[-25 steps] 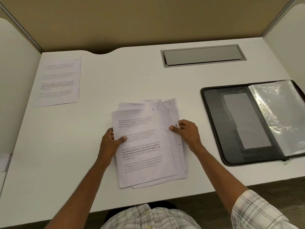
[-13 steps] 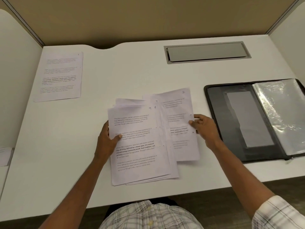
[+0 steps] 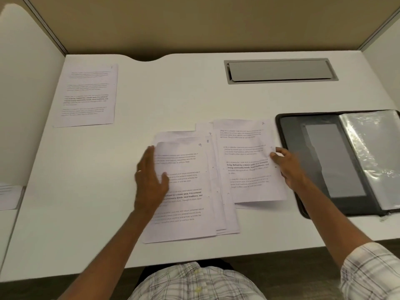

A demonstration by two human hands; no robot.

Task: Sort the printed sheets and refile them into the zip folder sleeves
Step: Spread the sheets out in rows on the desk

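The sorting step appears to be in hand; nothing looks refiled yet. In the centre of the frame the right hand [image 3: 287,167] pinches the right edge of the sheet marked 2 [image 3: 249,161], thumb on top and the other fingers curled beneath. That sheet sits right of the stack [image 3: 186,202], overlapping its fanned right edges, and its lower edge is lifted slightly off the desk [image 3: 173,94]. The left hand [image 3: 149,182] rests flat on the stack's left side, fingers straight and close together, thumb spread onto the top page, which bears a handwritten 9. Corners marked 8 and 7 peek out behind it.

A single sheet [image 3: 86,96] lies alone at upper left; its corner mark is too small to read. The next move probably calls for carrying the pinched sheet clear of the stack and laying it in its place in the order, while the left hand pins the rest.

Room to the right is tight. The zip folder [image 3: 287,126] lies open there, its dark left rim under the right hand, and its clear sleeves [image 3: 372,159] are at far right. Bare desk opens wide between the stack and the single sheet, and above the stack up to the cable hatch [image 3: 279,71]. The desk's near edge runs close below the stack, and partition walls close the left, back and right
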